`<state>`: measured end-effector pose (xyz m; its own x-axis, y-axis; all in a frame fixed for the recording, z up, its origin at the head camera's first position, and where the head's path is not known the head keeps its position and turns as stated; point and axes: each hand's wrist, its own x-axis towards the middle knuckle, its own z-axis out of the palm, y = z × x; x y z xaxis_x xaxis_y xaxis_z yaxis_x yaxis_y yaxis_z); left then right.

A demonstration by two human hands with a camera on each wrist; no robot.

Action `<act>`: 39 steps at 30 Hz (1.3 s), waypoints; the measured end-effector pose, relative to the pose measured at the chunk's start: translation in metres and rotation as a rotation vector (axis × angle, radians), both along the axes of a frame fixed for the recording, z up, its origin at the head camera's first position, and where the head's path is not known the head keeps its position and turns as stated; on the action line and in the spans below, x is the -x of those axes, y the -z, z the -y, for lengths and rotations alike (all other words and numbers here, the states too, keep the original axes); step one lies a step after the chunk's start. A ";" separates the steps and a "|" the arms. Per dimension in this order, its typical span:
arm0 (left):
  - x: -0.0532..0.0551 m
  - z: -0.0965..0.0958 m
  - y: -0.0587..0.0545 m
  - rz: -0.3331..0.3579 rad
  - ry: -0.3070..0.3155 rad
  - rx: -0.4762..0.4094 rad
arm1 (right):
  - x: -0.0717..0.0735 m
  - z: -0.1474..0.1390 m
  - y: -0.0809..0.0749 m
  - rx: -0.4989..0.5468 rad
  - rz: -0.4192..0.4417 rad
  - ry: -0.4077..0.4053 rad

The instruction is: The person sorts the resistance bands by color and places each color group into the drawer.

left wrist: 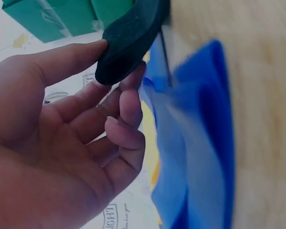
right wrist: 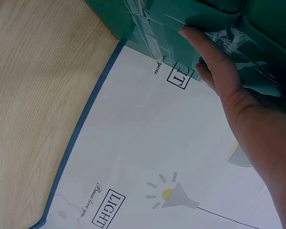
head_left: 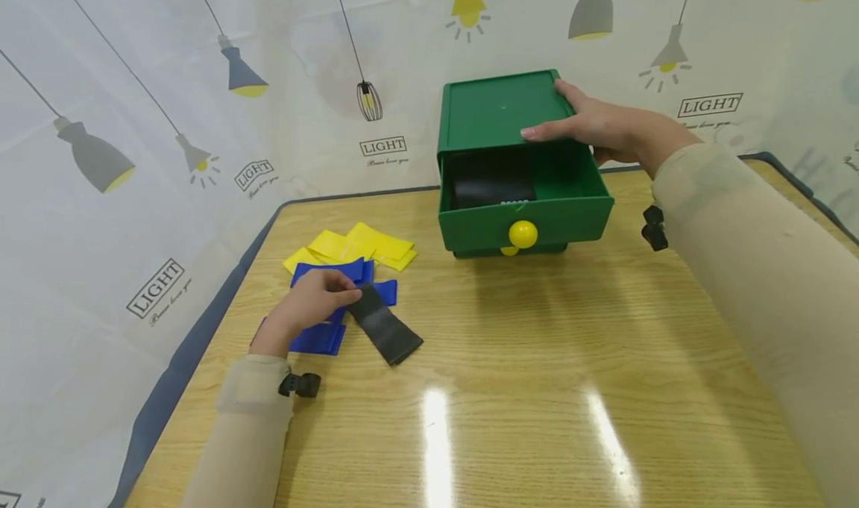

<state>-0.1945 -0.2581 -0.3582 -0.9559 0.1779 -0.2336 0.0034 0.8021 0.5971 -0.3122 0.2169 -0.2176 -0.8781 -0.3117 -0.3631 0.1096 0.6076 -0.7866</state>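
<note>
My left hand pinches one end of a folded black elastic band between thumb and fingertips. Its other end hangs low over the wooden table. Beside and under that hand lie folded blue bands; in the left wrist view, blue bands fill the space next to the fingers. My right hand rests on the right side of a green drawer box, thumb on the top, other fingers against the side. The upper drawer is pulled out and holds a black band with white print.
Folded yellow bands lie behind the blue ones. A yellow knob sticks out from the upper drawer, with a second knob below it. Behind the table hangs a white cloth printed with lamps.
</note>
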 end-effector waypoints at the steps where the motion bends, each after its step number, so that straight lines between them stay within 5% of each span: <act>1: -0.001 -0.002 -0.002 -0.007 -0.005 -0.015 | 0.000 0.000 0.000 0.000 0.000 0.000; 9: -0.011 -0.020 -0.032 -0.121 -0.005 -0.113 | 0.001 0.000 -0.002 -0.005 -0.011 0.001; 22: -0.027 -0.051 -0.092 -0.349 0.016 -0.139 | 0.001 0.001 -0.004 -0.004 -0.007 0.002; 33: -0.040 -0.060 -0.130 -0.393 0.037 -0.196 | 0.000 0.002 -0.002 -0.005 -0.004 0.002; 39: -0.052 -0.074 -0.153 -0.458 0.098 -0.199 | -0.001 0.001 -0.002 -0.012 -0.006 0.007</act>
<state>-0.1426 -0.1838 -0.2052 -0.9291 0.2701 0.2528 0.3698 0.6559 0.6581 -0.3110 0.2160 -0.2159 -0.8823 -0.3016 -0.3615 0.1091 0.6160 -0.7802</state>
